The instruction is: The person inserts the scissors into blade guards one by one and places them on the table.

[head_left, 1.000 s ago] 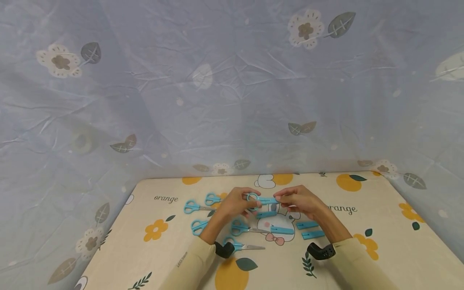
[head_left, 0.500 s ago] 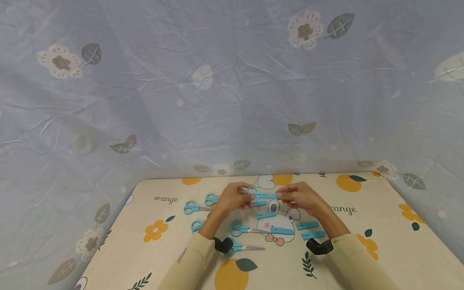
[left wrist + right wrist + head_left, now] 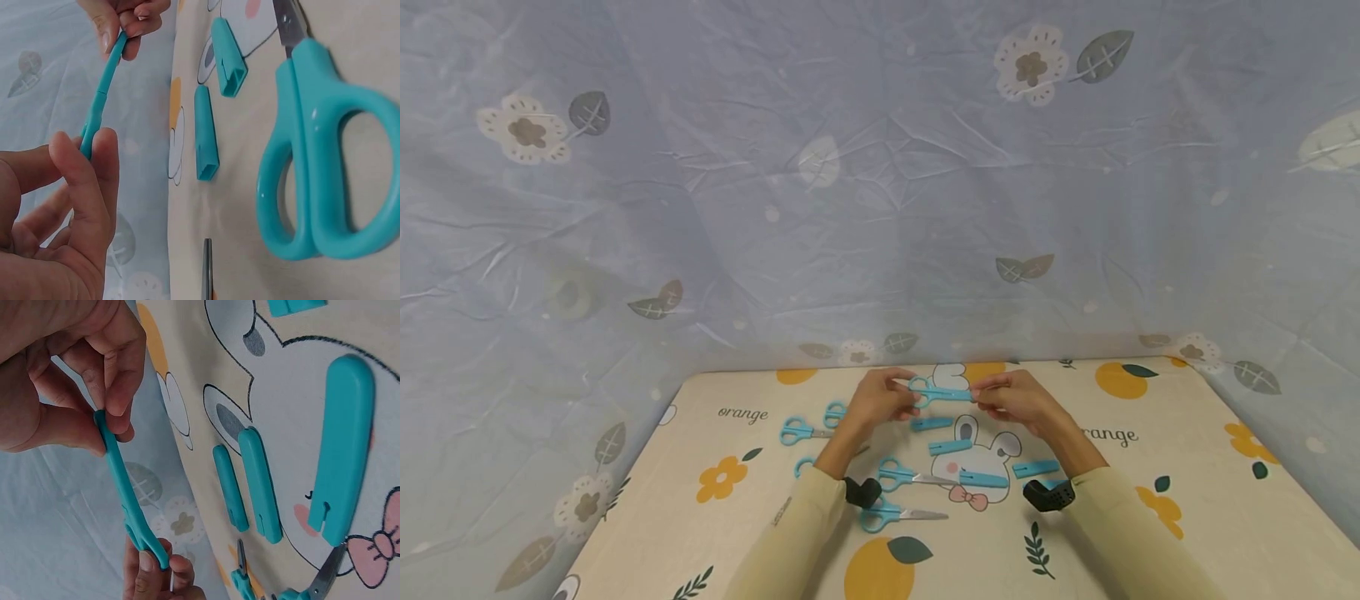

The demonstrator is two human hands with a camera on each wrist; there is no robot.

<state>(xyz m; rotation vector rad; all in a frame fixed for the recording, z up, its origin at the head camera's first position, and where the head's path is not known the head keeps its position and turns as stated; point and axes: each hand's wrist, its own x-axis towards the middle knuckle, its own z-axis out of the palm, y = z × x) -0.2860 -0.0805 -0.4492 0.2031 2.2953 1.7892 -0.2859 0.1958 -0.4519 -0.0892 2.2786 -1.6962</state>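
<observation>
A pair of light-blue scissors (image 3: 921, 390) is held in the air between the hands, with a blue cap (image 3: 953, 394) over its blades. The left hand (image 3: 880, 398) pinches the scissors at the finger loops, thumb and fingers on both sides, as the left wrist view shows. At the other end, the right hand (image 3: 1017, 400) pinches the tip of the cap between thumb and fingers. In the right wrist view the covered scissors (image 3: 128, 494) appear edge-on. Below the hands lie two loose caps, one nearer (image 3: 950, 447) and one farther (image 3: 931, 424).
Uncapped scissors (image 3: 887, 514) and several others lie left and front on the patterned tabletop (image 3: 737, 542). One pair's blades touch a cap (image 3: 983, 480). Another cap (image 3: 1035, 468) lies by the right forearm, partly covering one more. A patterned cloth wall (image 3: 880, 208) rises behind.
Both hands have moved away from the person with the capped scissors, uncovering the farther loose cap below. The right forearm now partly hides a cap on the right. Things on the table stay put.
</observation>
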